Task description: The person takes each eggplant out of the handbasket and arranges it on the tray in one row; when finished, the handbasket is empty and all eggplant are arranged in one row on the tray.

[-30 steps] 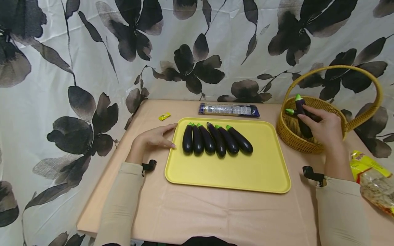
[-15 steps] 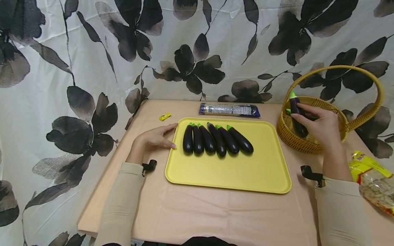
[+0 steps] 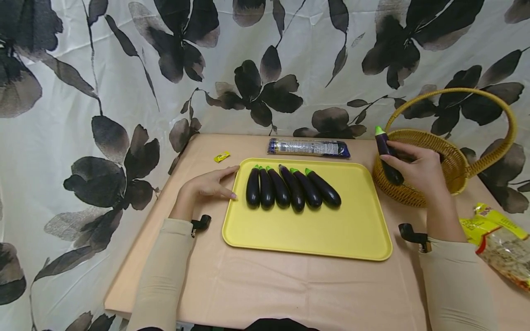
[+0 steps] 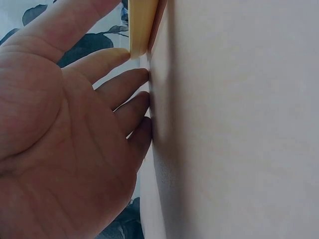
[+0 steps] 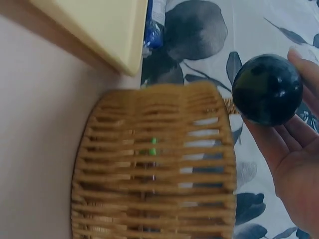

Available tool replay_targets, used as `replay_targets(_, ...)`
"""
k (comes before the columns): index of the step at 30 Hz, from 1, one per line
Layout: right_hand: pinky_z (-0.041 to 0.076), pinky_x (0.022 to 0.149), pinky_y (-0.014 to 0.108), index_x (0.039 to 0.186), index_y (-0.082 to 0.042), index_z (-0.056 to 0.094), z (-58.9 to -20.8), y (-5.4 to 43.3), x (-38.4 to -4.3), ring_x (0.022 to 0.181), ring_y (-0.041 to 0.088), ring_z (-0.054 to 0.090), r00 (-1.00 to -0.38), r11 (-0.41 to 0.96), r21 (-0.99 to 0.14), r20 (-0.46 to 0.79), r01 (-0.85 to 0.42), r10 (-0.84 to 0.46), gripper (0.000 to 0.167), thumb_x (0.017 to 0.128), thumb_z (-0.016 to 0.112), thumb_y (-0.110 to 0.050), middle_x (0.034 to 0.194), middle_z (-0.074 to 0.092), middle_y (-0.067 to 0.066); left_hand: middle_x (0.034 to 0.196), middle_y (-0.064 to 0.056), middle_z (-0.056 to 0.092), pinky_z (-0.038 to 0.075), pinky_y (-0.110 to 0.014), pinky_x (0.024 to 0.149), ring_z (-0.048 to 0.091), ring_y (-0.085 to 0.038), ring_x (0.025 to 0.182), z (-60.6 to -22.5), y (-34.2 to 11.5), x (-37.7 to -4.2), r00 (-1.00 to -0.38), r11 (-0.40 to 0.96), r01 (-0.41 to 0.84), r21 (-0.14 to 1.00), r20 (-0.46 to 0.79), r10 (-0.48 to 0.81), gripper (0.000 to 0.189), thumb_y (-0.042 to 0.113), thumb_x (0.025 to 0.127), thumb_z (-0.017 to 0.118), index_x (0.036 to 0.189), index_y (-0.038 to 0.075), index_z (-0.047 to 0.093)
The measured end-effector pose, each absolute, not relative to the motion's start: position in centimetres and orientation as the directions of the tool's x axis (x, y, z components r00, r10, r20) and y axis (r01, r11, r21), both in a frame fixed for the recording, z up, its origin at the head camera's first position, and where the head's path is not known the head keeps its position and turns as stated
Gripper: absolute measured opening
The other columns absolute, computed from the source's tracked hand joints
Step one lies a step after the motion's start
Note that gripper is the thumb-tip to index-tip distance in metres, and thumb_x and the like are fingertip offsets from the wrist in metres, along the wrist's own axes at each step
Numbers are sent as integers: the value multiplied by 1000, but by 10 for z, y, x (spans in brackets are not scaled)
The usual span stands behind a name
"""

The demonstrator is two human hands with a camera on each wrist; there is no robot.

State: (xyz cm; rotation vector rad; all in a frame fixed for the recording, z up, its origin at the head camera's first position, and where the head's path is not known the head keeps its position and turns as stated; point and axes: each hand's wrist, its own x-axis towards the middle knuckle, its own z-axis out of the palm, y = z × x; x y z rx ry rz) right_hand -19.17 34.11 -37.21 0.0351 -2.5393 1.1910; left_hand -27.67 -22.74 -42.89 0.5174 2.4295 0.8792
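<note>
My right hand (image 3: 420, 168) grips a dark purple eggplant (image 3: 389, 161) by its middle, above the left rim of a wicker basket (image 3: 399, 195). Its green stem end points up and away. In the right wrist view the rounded end of the held eggplant (image 5: 268, 89) faces the camera, and a green bit shows through the weave of the basket (image 5: 154, 172). Several eggplants (image 3: 295, 189) lie side by side on a yellow tray (image 3: 306, 234). My left hand (image 3: 208, 185), its fingers extended, touches the tray's left edge; the left wrist view shows its palm (image 4: 75, 124).
Behind the tray lies a long blue and clear packet (image 3: 308, 148). A small yellow wrapped sweet (image 3: 221, 156) is at the back left. At the right edge rests a yellow and clear bag (image 3: 503, 250). The basket's tall handle (image 3: 451, 90) arches over it.
My right hand has moved left with the eggplant, from over the basket's inside to its left rim. The left hand and the tray have stayed put.
</note>
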Motion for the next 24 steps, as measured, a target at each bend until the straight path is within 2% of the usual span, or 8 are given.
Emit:
replay_targets(2,54,69,6,139,-20,70,-373,337,-193,90,-10,63,-952,630,-759,289,-166,97,48,94,78,-35,120,72,-6,175,2,18,8,-54,132,8,-25,163,-428,-227,-276,-803,720,175,671,-326,499,115,45,77,92,168,26,23)
replay_targets(4,56,69,8,139,-20,70,-373,332,-195,91,-8,65,-958,608,-773,277,-180,69,47,95,78,-34,118,71,-11,175,2,18,8,-54,132,8,-25,163,-428,-227,-276,-803,721,173,671,-328,498,115,45,77,92,168,27,23)
replay_targets(6,56,69,9,139,-20,69,-374,326,-196,93,-8,65,-960,607,-769,277,-203,29,46,96,77,-33,121,72,-6,175,2,18,8,-54,132,7,-25,163,-428,-227,-276,-803,721,171,672,-330,497,115,45,77,92,167,27,24)
replay_targets(10,55,68,9,140,-18,69,-376,314,-198,92,-9,62,-960,633,-735,274,-244,-53,44,98,74,-31,128,72,14,175,0,18,8,-56,131,7,-26,163,-429,-228,-276,-800,719,177,672,-328,503,115,45,77,92,168,26,23)
replay_targets(14,52,67,10,141,-19,68,-380,306,-201,92,-9,61,-965,674,-696,243,-246,-101,44,100,71,-35,132,71,17,175,0,18,8,-56,131,8,-27,163,-430,-229,-277,-798,716,188,673,-320,510,115,45,78,91,168,25,23)
replay_targets(21,52,66,21,144,-26,65,-388,294,-203,94,19,63,-973,723,-651,168,-229,-157,45,102,66,-41,138,68,13,175,1,19,9,-54,132,8,-25,163,-429,-228,-277,-799,719,191,669,-319,509,115,45,78,92,168,26,23)
replay_targets(24,52,67,23,143,-27,66,-391,289,-204,97,25,65,-973,741,-630,160,-232,-168,43,102,67,-41,135,70,14,175,0,19,9,-54,132,8,-25,163,-429,-228,-277,-799,721,197,664,-317,510,115,45,78,91,168,25,23)
